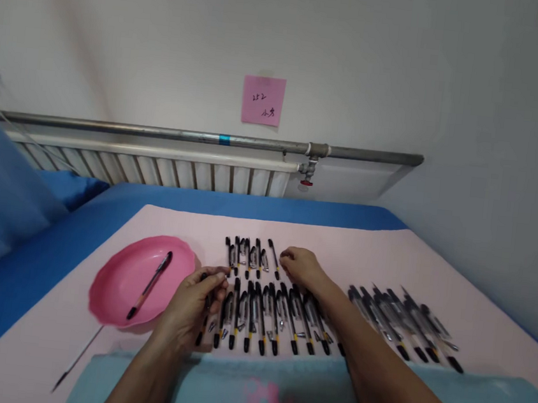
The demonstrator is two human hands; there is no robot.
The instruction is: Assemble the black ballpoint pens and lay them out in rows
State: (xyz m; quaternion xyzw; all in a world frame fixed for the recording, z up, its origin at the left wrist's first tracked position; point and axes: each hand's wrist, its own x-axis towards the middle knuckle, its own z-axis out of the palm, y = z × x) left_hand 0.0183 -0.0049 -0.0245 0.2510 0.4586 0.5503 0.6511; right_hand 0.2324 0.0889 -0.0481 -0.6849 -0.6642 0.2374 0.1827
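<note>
My left hand (199, 290) is closed in a pinch at the left end of the lower row of black pens (250, 315). A black pen (201, 334) runs down from its fingers, partly hidden by them. My right hand (301, 266) hovers beside the rightmost pen (273, 258) of the shorter upper row. Its fingers are curled together, and whatever they may hold is hidden. Clear pieces and small metallic tips lie between the pens. My right forearm covers part of the lower row's right end.
A pink scalloped bowl (113, 262) at the left holds one pen (150, 285). A thin refill (76, 361) lies in front of it. More pens (401, 318) lie at the right, blurred. A teal cloth (211, 388) borders the front; a radiator (180, 172) stands behind.
</note>
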